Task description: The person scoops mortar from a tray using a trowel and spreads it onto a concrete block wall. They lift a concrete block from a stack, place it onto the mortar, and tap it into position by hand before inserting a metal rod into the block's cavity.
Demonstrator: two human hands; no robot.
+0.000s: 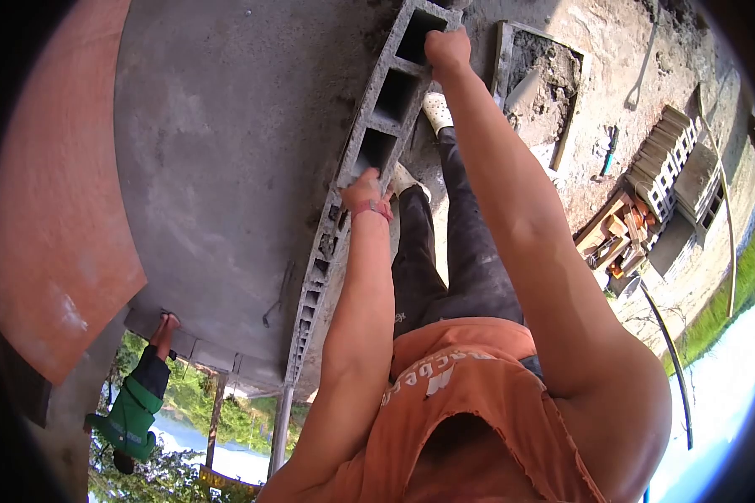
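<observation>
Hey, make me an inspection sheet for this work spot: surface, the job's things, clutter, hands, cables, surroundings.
Surface: grey rendered wall, edged by a row of blocks.
Job's things: hollow concrete block, three open cavities showing, in line with that row.
Clutter: mortar box with a trowel in it; stacked blocks; loose bricks and wood scraps.
Hands: left hand grips the block's near end; right hand grips its far end.
Cables: one black line curving over the ground; hose or cable, cannot tell.
Surroundings: outdoors, bare dirt ground; another person in a green top with a hand on the wall.
</observation>
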